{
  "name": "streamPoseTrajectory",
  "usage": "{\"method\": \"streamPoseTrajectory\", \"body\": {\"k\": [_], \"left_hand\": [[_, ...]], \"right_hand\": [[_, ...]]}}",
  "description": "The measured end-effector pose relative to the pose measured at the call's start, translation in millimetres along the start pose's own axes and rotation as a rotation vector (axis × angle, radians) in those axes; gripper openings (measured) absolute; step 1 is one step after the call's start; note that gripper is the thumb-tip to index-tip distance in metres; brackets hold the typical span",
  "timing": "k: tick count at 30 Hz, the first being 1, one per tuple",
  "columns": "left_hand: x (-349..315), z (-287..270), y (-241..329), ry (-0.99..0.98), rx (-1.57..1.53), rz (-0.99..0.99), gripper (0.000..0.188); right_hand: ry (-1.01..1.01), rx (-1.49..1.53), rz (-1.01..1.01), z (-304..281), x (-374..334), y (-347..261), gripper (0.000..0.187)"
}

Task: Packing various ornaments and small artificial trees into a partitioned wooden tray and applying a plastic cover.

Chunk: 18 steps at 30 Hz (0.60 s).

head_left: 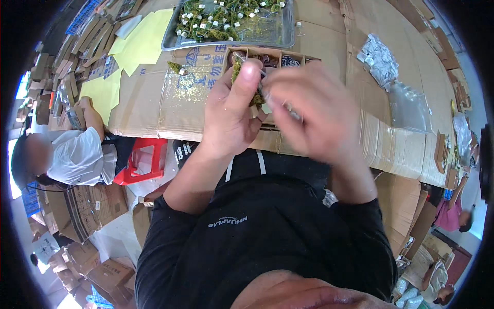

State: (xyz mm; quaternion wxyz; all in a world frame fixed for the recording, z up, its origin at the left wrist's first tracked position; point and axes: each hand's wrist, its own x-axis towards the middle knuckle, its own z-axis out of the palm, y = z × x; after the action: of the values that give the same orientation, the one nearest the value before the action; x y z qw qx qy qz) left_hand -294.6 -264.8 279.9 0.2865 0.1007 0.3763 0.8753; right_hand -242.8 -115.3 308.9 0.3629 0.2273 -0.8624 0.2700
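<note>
My left hand (229,110) is closed around a small moss-green piece (236,69), its thumb laid along it. A pale cube-like end shows below the fingers. My right hand (321,110) is right beside it, smeared by motion, so its finger closure and any hold are unclear. Just beyond both hands sits a divided cardboard box (275,52) with small dark items in its compartments, partly hidden by my hands. To the left, a loose mossy cone (175,67) with a white cube end lies on the cardboard-covered table (154,110).
At the back, a metal tray (280,36) holds many mossy pieces with white cubes. Silvery packets (378,59) and a clear plastic bag (409,107) lie right. Yellow sheets (146,41) are left. A person in white (77,157) sits near a red stool (146,157).
</note>
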Motion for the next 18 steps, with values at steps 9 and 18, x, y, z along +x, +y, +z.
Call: {"method": "streamPoseTrajectory", "body": {"k": [9, 18], "left_hand": [[6.8, -14.3, -19.6, 0.105, -0.07, -0.069, 0.031], [9.6, -17.4, -42.1, -0.056, 1.131, 0.562, 0.071]], "right_hand": [[-0.026, 0.019, 0.152, 25.8, -47.2, -14.9, 0.028], [0.075, 0.414, 0.819, 18.7, -17.5, -12.0, 0.015]]}}
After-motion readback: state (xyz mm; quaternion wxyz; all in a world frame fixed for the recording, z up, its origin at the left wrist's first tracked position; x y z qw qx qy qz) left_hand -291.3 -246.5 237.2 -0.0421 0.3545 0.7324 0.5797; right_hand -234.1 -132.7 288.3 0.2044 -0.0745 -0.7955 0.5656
